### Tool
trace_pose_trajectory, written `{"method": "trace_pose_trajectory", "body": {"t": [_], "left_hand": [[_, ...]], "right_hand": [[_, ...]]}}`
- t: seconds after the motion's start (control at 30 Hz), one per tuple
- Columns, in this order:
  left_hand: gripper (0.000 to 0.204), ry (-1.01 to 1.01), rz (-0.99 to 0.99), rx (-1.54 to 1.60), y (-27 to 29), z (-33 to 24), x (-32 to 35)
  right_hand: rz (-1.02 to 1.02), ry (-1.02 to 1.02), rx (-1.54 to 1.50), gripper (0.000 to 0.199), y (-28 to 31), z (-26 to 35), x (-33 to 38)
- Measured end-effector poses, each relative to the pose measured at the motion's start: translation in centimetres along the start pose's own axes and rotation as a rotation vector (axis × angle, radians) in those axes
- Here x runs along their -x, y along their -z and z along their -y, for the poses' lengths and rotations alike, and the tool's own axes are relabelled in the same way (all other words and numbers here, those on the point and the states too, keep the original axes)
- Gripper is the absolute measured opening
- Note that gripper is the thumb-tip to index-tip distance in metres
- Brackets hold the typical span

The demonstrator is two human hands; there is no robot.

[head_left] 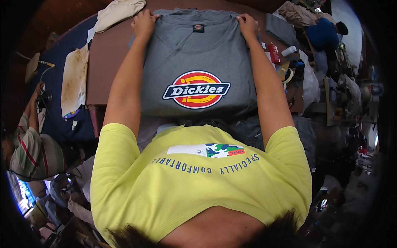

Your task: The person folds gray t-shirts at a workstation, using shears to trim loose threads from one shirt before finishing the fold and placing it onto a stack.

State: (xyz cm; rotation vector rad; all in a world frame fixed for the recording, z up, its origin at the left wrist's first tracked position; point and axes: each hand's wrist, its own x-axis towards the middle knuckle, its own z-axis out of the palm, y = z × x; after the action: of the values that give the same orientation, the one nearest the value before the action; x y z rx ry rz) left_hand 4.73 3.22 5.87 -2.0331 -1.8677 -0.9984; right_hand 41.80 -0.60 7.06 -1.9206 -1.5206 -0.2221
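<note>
A grey T-shirt (192,58) is spread before me, with a round red and yellow print (196,102) crossed by a dark blue band on its front. Its neckline lies at the far side, with a small black neck label (198,28) showing inside. My left hand (144,24) is closed on the shirt's far left shoulder, fingers pinching the fabric. At the far right shoulder, my right hand (248,28) pinches the cloth the same way. Between the two hands the fabric lies fairly smooth, with a slanting crease left of the middle. The near end of the shirt drops over the table's front edge.
The brown table (101,68) carries a folded cream cloth (118,15) at the far left. Rightward are a red container (273,53), a white cylinder (288,51) and a folded grey cloth (281,29). A stained cloth (75,80) and another person (37,151) are at left.
</note>
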Motion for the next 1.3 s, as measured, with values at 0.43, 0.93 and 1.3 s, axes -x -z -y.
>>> {"method": "trace_pose_trajectory", "body": {"t": [0.43,0.93,1.3], "left_hand": [[0.058,-0.435,0.475,-0.106,5.4,-5.2,15.8],[0.066,-0.481,0.069,-0.159,-2.2,0.4,3.5],[0.046,-0.323,0.310,0.086,-0.7,0.8,-3.6]], "right_hand": [[0.452,0.595,0.099,0.047,3.1,3.2,17.4],[0.460,0.577,0.270,0.048,3.3,3.7,18.5],[0.735,0.850,-0.081,0.058,1.4,11.5,22.9]]}}
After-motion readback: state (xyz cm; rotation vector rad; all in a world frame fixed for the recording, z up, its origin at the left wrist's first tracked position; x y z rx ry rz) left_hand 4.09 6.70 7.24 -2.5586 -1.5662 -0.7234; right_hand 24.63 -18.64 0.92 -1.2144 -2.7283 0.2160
